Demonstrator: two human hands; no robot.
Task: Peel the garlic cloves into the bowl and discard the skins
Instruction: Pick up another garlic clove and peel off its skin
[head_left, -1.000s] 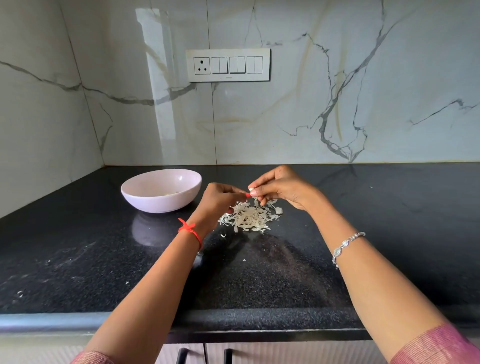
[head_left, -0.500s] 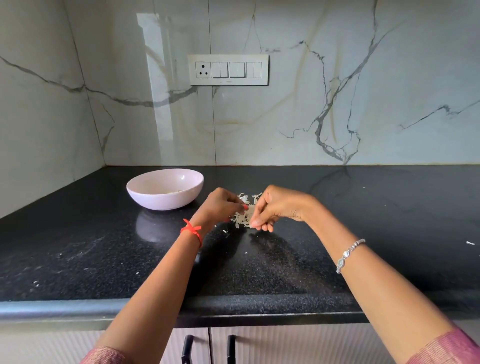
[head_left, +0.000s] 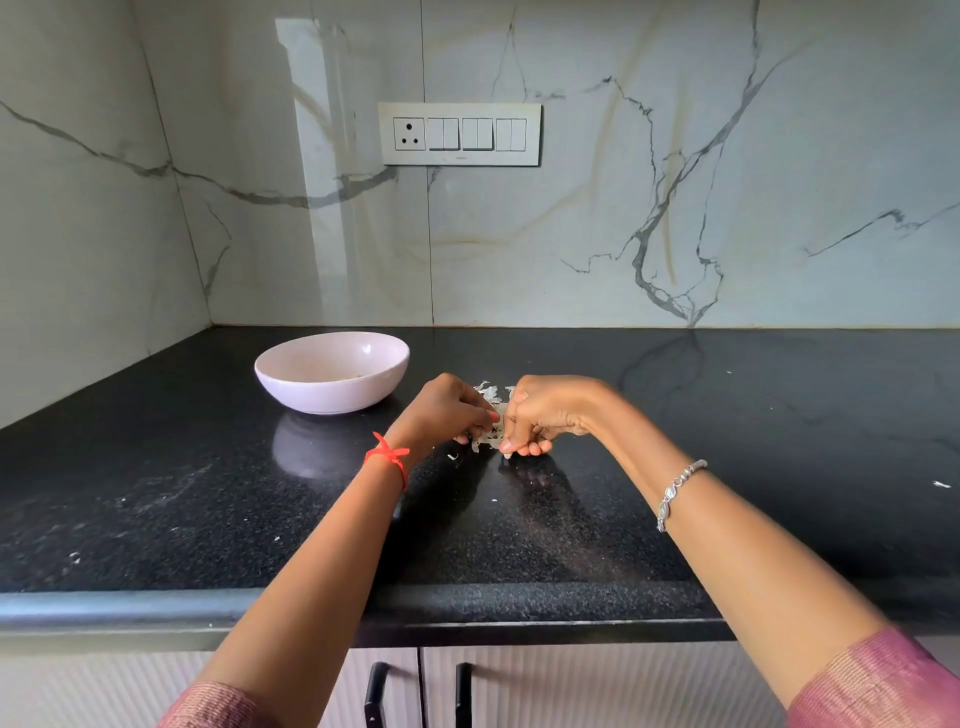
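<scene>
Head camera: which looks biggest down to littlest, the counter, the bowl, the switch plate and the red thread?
1. Counter, by far the biggest.
2. Bowl and switch plate look about alike, so I can't rank them.
3. Red thread, the smallest.

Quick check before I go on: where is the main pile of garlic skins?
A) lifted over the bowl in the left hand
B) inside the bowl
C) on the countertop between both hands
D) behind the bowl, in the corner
C: the garlic skins lie on the black countertop, right of the bowl, with the left hand and right hand curled on them from either side.
</scene>
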